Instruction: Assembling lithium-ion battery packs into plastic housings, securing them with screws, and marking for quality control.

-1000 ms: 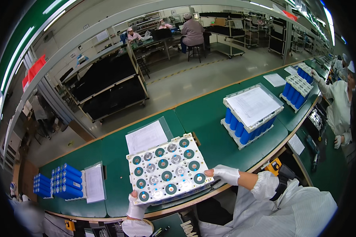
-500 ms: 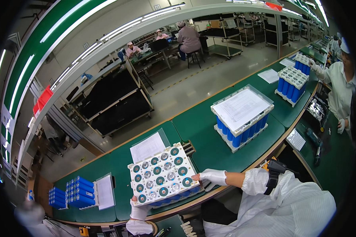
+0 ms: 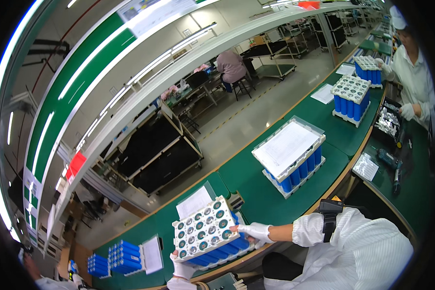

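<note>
In front of me on the green bench is a battery pack of blue cylindrical cells (image 3: 217, 255). A white plastic holder plate (image 3: 201, 227) with rows of round holes caps it, and metal cell ends show in the holes. My left hand (image 3: 181, 268), in a white glove with bare fingertips, grips the plate's near left corner, thumb on top. At the right end my right hand (image 3: 256, 231), gloved likewise, clasps the edge with its thumb over the top. The fingers under both edges are partly hidden. A paper sheet (image 3: 194, 202) lies just behind the pack.
Another blue-celled pack (image 3: 297, 176) with a paper (image 3: 290, 147) on top stands to the right. Farther on are more packs (image 3: 351, 94) and a co-worker (image 3: 413, 72). Cell blocks (image 3: 124, 257) stand at left. A power screwdriver (image 3: 390, 162) lies on the right-hand bench.
My view has swung, moving the scene within the picture. The pack's top now tilts away more, and more of its blue cell sides show. Both hands keep their hold.
</note>
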`<state>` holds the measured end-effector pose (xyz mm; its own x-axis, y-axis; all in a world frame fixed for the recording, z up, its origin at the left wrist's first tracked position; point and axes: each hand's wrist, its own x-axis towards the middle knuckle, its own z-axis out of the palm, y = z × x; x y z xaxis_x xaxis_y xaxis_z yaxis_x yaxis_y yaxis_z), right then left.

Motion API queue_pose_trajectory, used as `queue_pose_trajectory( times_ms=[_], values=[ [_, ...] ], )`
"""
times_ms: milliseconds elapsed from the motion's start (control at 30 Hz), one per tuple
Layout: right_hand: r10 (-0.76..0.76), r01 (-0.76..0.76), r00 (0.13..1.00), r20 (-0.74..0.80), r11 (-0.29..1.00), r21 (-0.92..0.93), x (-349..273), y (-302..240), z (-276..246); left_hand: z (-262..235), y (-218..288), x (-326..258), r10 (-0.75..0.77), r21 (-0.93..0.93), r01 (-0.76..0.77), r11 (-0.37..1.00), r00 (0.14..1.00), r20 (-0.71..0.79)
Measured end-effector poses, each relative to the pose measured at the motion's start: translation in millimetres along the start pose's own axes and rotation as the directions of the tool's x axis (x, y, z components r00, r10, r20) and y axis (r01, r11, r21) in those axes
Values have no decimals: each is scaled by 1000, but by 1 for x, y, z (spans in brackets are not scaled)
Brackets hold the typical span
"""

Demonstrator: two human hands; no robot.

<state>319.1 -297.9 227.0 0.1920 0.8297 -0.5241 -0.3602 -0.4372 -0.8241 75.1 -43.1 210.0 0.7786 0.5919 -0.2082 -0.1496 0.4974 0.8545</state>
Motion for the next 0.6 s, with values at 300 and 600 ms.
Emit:
queue_pose_trajectory(
  times_ms=[300, 600],
  values=[
    [239, -360, 925, 295, 800, 481, -7, -12, 79, 61, 91, 39, -291, 436, 303, 847, 952, -95],
    [-258, -543, 786, 562, 148, 827, -1, -4, 84, 66, 112, 200, 189, 990, 63, 125, 978, -86]
  ],
)
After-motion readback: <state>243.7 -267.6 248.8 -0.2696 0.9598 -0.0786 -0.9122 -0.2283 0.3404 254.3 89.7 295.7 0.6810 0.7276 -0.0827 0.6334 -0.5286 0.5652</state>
